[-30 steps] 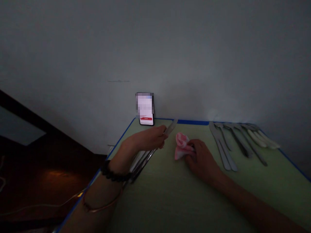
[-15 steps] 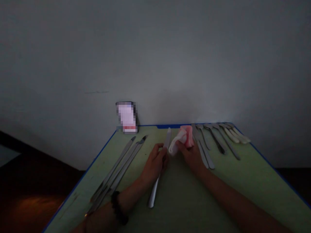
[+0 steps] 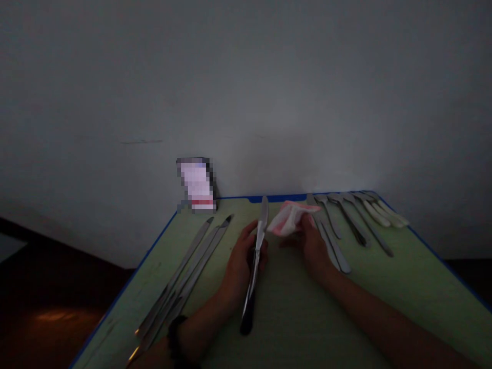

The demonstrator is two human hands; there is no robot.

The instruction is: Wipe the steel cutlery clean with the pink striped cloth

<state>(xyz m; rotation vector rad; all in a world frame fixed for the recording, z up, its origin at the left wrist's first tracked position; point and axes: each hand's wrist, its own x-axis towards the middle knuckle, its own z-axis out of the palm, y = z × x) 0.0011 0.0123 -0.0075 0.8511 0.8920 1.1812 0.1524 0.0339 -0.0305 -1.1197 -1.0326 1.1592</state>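
Near the middle of the table, my left hand (image 3: 244, 259) holds a metal table knife (image 3: 254, 279), its blade pointing away toward the wall and its handle toward me. To the right of the blade, my right hand (image 3: 313, 248) grips a pink and white cloth (image 3: 292, 218), which hangs loosely spread and apart from the knife. Left of my left hand lie several more table knives (image 3: 192, 266), side by side and slanting. Just beyond my right hand, further knives (image 3: 332, 246) lie on the table, partly hidden by that hand.
The pale green table (image 3: 300, 318) has a blue edge and stands against a grey wall (image 3: 269, 92). A phone (image 3: 198, 184) with a blurred screen leans at the back left. Several spoons (image 3: 348, 220) and white-handled cutlery (image 3: 384, 212) lie at the back right.
The cloth has opened out from a bunched fold and sits slightly farther right with my right hand. The knife in my left hand has turned, showing more of its blade and handle.
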